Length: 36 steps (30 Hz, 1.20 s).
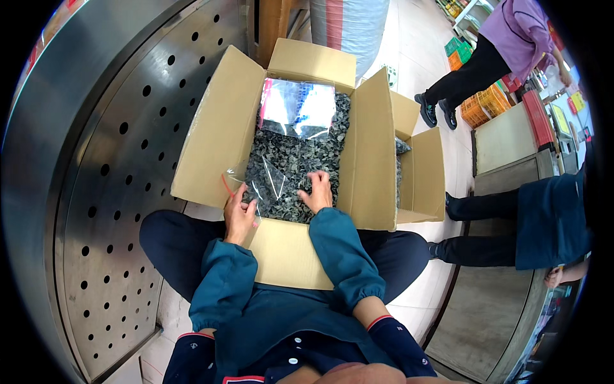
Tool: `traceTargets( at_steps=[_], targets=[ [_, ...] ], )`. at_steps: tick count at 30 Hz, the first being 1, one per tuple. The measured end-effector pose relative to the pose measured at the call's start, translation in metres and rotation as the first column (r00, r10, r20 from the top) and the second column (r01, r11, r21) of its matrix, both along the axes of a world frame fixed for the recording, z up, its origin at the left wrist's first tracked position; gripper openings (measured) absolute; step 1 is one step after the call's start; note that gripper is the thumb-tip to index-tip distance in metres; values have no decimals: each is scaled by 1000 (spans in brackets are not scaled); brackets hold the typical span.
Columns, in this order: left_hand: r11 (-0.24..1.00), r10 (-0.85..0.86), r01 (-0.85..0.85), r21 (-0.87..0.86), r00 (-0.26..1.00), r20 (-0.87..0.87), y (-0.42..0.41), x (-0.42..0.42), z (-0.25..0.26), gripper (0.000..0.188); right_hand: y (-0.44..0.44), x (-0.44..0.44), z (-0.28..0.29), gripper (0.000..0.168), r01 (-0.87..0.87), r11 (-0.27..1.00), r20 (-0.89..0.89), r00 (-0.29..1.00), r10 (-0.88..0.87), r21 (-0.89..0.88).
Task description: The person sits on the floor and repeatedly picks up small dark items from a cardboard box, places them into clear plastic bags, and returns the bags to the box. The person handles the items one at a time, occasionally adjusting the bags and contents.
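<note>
Before me stands an open cardboard box filled with dark, curled dried pieces, probably dried wood ear fungus. At its near left corner my left hand grips a clear plastic bag with a red strip, which spreads over the pieces. My right hand is at the near right part of the box, thumb and fingers apart over the dried pieces, with nothing seen in it. A stack of flat, shiny plastic bags with printed pink and blue parts lies on the pieces at the far end.
Left of the box rises a perforated metal panel. A second open carton adjoins on the right. Behind stands a large woven sack. Two people stand on the right, one in a purple top, near orange crates and a counter.
</note>
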<state>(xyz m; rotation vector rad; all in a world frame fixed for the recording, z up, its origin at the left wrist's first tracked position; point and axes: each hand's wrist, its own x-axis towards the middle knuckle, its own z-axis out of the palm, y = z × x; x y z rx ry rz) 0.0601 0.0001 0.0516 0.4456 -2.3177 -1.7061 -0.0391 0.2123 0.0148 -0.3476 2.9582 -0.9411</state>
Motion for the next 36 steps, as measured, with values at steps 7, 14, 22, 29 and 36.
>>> traceTargets(
  at_steps=[7,14,22,29,36],
  targets=[
    [998,-45,46,-38,998,35,-3,-2,-12,53,26,-40,-27,94,157,967,129,974,-184,201],
    [997,-42,34,-75,994,-96,-5,-2,-18,51,27,-37,-9,76,36,980,201,977,-76,196],
    [993,-8,-1,-118,997,-79,-7,-6,-19,55,24,-14,-12,77,-45,982,328,944,-19,185],
    [998,-28,28,57,1000,8,-15,-2,-1,62,11,7,-8,55,-158,987,292,946,139,43],
    [987,-156,162,-22,975,160,7,-26,70,61,-4,5,34,39,230,631,393,910,131,-741]
  ],
)
